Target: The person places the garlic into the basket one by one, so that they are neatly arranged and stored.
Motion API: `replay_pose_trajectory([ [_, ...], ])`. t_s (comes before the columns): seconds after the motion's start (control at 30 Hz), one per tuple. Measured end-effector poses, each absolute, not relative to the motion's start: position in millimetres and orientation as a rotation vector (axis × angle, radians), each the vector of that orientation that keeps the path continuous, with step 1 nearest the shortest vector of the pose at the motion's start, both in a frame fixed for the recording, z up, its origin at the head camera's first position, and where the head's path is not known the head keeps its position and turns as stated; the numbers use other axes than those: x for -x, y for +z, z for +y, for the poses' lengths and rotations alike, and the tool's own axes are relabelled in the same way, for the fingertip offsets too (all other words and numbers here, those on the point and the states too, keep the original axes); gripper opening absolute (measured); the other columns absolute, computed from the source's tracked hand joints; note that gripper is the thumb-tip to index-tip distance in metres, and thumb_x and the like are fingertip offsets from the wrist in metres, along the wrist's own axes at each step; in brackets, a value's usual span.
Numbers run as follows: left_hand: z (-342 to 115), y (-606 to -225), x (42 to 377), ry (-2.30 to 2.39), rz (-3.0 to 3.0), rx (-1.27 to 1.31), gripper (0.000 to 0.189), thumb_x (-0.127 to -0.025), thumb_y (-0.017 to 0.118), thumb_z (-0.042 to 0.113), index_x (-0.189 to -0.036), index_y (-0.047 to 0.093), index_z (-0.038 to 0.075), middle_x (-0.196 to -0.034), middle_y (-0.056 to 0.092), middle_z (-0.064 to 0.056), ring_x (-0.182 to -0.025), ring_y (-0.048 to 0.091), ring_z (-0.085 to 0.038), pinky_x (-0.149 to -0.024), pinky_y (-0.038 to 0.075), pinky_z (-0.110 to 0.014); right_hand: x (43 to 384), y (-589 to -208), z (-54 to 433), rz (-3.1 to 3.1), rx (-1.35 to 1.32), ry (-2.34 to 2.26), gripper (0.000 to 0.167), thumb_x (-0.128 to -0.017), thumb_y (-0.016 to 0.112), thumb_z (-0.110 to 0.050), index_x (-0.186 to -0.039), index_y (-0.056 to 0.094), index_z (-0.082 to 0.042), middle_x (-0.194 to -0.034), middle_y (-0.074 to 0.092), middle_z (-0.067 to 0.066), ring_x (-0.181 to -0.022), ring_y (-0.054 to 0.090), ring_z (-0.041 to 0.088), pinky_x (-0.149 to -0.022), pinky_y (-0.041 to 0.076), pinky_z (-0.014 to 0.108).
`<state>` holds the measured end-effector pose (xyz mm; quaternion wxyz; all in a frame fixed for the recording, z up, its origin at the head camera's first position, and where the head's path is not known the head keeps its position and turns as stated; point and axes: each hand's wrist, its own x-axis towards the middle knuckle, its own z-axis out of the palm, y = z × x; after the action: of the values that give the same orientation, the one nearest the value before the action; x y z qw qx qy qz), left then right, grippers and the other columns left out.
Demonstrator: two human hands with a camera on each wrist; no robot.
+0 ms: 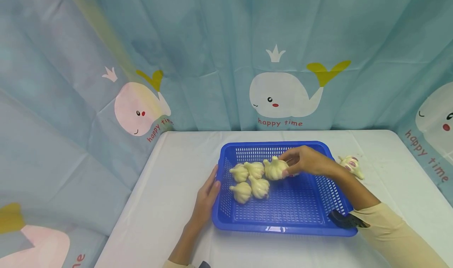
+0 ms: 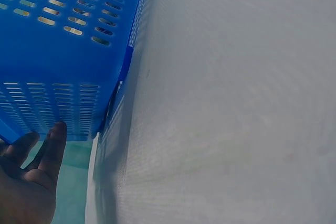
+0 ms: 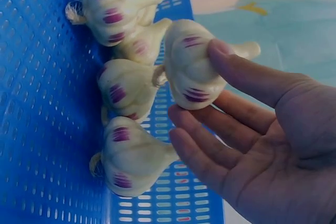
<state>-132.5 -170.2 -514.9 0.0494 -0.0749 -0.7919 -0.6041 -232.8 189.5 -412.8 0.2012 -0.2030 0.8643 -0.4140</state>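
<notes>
My right hand [image 1: 307,160] pinches a garlic bulb [image 3: 191,64] between thumb and fingertips, over the blue basket [image 1: 283,230]. Purple streaks mark the bulb's pale skin, and its stem points away from the basket floor's side in the right wrist view. Beside it in the basket sit several more garlic bulbs [image 1: 242,192], grouped toward the left and back. Another one is partly hidden behind my right hand. Against the basket's left outer wall, my left hand [image 1: 206,197] rests with its fingers extended; the left wrist view shows these fingers [image 2: 55,150] at the slotted wall.
One garlic bulb [image 1: 351,165] lies on the white-covered table [image 1: 177,173], right of the basket. Behind the table hangs a blue curtain [image 1: 212,55] printed with whales. A dark strap [image 1: 345,219] is on the right wrist, over the basket's right front corner.
</notes>
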Motion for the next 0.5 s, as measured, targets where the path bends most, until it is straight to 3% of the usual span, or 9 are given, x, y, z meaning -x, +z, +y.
replay_pose_trajectory([
  [0.5,-170.3,-516.7,132.7,-1.83,-2.407,0.233,0.055,-0.114,0.045,0.035,-0.167,0.034,0.028,-0.171,0.034,0.01,-0.16,0.029,-0.012,-0.126,0.023,-0.017,229.8,-416.7,185.8,2.27,0.637,-1.106,0.048,-0.082,0.09,-0.016,-0.125,0.074,0.0,-0.123,0.076,0.017,-0.116,0.073,0.039,-0.099,0.062,0.053],
])
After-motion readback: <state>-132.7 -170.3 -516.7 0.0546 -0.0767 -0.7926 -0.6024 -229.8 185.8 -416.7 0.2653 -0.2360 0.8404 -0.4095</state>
